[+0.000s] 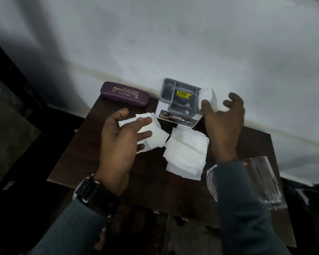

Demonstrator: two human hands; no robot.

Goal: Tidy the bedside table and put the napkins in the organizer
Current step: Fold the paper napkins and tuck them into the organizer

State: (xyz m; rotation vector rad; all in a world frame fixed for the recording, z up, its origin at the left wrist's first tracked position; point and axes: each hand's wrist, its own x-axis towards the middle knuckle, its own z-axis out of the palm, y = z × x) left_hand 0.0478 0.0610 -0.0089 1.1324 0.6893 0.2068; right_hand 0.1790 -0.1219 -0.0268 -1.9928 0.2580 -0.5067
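A grey and white organizer [163, 90] stands at the back of the dark wooden bedside table [145, 184], against the wall. A white napkin [208, 94] sticks up from its right-hand side. My right hand [221, 122] is beside that napkin with the thumb touching it and the fingers spread apart. A small heap of loose white napkins [159, 138] lies in front of the organizer. My left hand [118, 140] hovers over its left part, fingers apart, gripping nothing. A larger heap of napkins [186, 153] lies to the right of it.
A purple spectacle case [124, 93] lies at the table's back left. A clear glass mug [263, 181] stands at the right edge, partly behind my right sleeve. The white wall runs close behind the table. Dark floor lies left and in front.
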